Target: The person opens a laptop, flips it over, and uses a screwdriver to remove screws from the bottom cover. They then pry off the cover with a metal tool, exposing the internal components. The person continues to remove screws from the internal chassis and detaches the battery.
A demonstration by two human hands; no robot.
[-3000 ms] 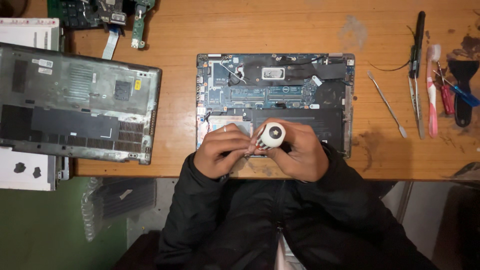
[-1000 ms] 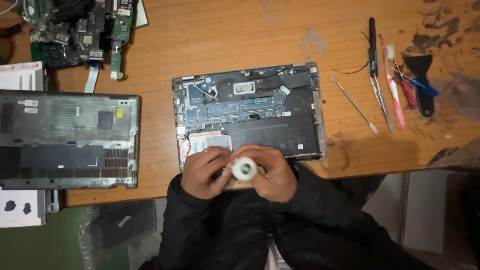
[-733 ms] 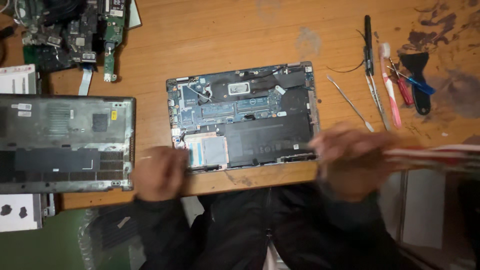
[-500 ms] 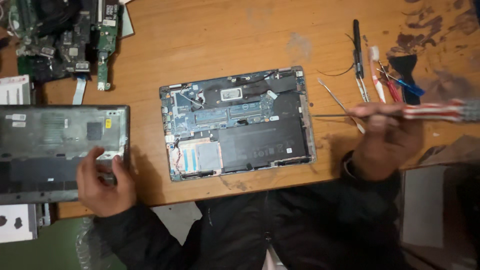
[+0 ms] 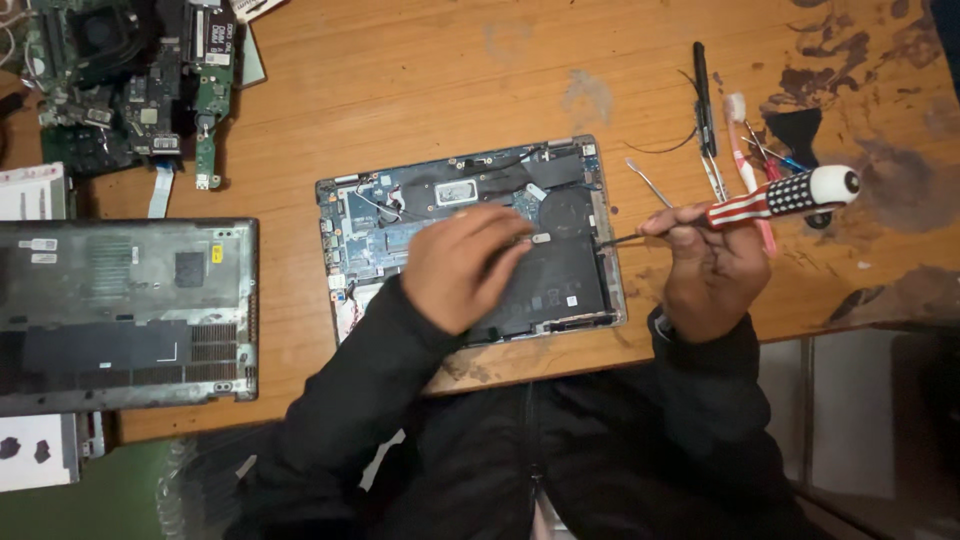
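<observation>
Under the left hand (image 5: 462,262) lies an opened laptop (image 5: 470,240), its bottom cover off and its circuit board and dark battery bare on the wooden counter (image 5: 400,90). That hand rests palm down on the laptop's middle, fingers loosely curled onto the battery's upper edge and grasping nothing that I can see. Just to the right of it, the right hand (image 5: 705,265) is closed around a screwdriver (image 5: 770,200) with a striped and dotted handle and a white end cap; the thin shaft points left, its tip just at the laptop's right edge. Beyond the right hand, farther from the person, a small cluster of tools (image 5: 735,140) lies on the counter: a black stick, a pink-handled brush, a thin metal pick. Well off to the left of the left hand sits a grey laptop bottom cover (image 5: 125,310), inner side up, and beyond it a heap of green circuit boards (image 5: 130,80).
</observation>
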